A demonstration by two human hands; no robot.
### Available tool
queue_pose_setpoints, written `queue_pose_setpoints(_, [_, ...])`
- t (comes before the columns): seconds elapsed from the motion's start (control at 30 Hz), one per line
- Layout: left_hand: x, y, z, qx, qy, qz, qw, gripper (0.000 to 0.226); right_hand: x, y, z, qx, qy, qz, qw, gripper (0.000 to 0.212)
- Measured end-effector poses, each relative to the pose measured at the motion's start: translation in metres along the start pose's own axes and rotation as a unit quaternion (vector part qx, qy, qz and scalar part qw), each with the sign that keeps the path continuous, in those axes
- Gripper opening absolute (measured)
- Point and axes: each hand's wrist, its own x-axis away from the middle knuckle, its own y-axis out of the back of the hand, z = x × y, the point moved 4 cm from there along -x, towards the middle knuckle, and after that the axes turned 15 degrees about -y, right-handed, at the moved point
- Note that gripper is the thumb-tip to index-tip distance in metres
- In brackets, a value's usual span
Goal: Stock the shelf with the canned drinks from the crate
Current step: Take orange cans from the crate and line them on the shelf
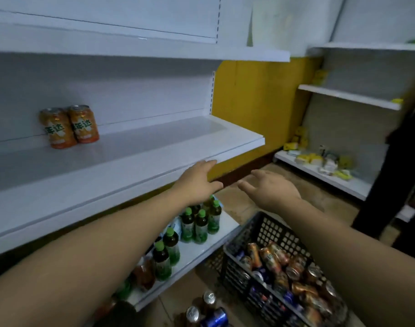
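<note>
Orange cans (pixel 69 126) stand on shelf (pixel 178 147); hands (pixel 199 180) empty, well apart.

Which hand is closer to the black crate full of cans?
Right. The right hand hovers just above the far rim of the crate; the left hand is farther left, by the front edge of the shelf.

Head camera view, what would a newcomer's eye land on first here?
Two orange cans stand side by side on the otherwise bare white middle shelf. Both arms stretch forward, with the left hand and right hand open and empty near that shelf's right end. At lower right, a black crate is heaped with mixed cans.
</note>
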Motion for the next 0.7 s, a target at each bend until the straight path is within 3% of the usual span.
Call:
queue_pose_setpoints(0.2, [-0.001, -0.136, -0.06, 0.041, -0.055, 0.189, 0.98, 0.073, 0.029, -0.017, -0.15, 0.007, -0.18, 0.012, 0.984, 0.083])
queue_pose_setpoints(0.37, [0.002, -0.236, -0.073, 0.058, -0.06, 0.295, 0.952, 0.06, 0.046, -0.069, -0.242, 0.0, -0.291, 0.056, 0.955, 0.088])
queue_pose_setpoints(0.43, [0.001, -0.273, -0.069, 0.06, -0.06, 0.34, 0.937, 0.048, 0.043, -0.092, -0.268, -0.006, -0.316, 0.076, 0.946, 0.085])
queue_pose_setpoints(0.57, [-0.012, -0.342, -0.048, 0.04, -0.04, 0.403, 0.914, 0.068, 0.018, -0.141, -0.308, -0.051, -0.347, 0.122, 0.929, 0.087])
queue_pose_setpoints(0.7, [-0.034, -0.406, -0.019, 0.066, 0.021, 0.424, 0.903, 0.073, -0.027, -0.197, -0.34, -0.063, -0.358, 0.153, 0.919, 0.081])
